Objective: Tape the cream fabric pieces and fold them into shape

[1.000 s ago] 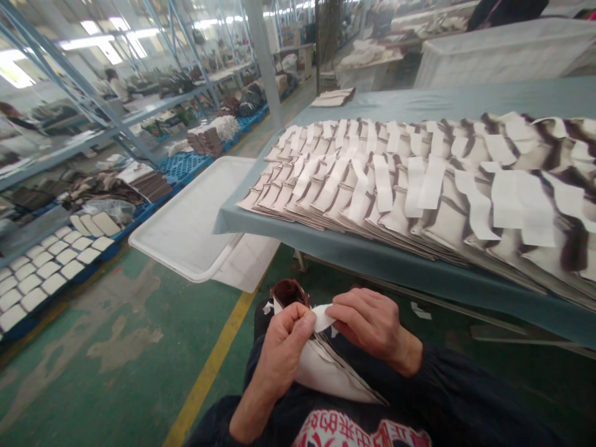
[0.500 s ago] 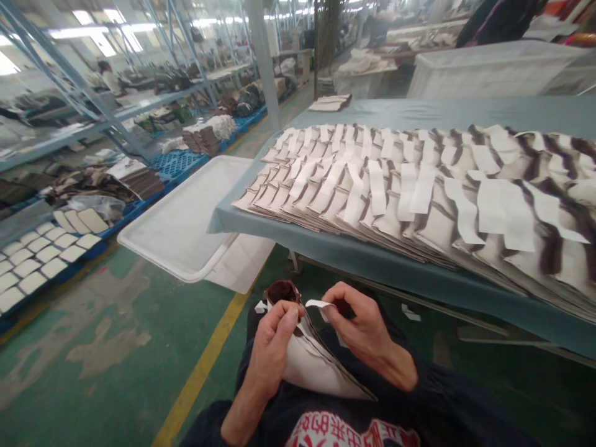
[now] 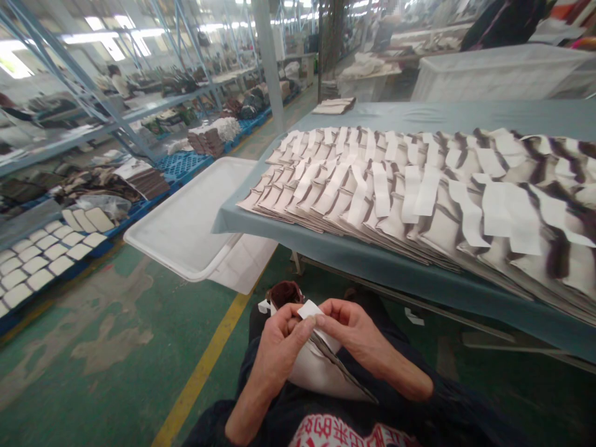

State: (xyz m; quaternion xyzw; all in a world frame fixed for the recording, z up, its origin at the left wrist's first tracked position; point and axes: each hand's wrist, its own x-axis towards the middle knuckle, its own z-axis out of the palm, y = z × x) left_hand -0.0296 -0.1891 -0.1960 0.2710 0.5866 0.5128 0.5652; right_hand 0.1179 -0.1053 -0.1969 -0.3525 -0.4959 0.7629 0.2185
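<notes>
A cream fabric piece [image 3: 314,369] with a dark edge and a maroon rolled end [image 3: 285,293] lies across my lap. Both hands meet at its upper part. My left hand [image 3: 282,338] is closed, its thumb and fingers pinching the fabric edge and the near side of a small white strip [image 3: 309,309]. From the right, my right hand [image 3: 351,323] pinches the same strip between thumb and fingers, its fingertips almost touching the left thumb. The fabric directly under the fingertips is hidden.
A blue-green covered table [image 3: 298,233] ahead carries rows of cream fabric pieces [image 3: 342,202] with white strips. A white plastic bin [image 3: 186,217] stands left of it. Blue pallets [image 3: 184,166] with goods line the left. A person's dark sleeve [image 3: 505,25] shows at the back right.
My right hand has moved left with the white strip, bringing it against the fabric at my left hand. The view has shifted slightly.
</notes>
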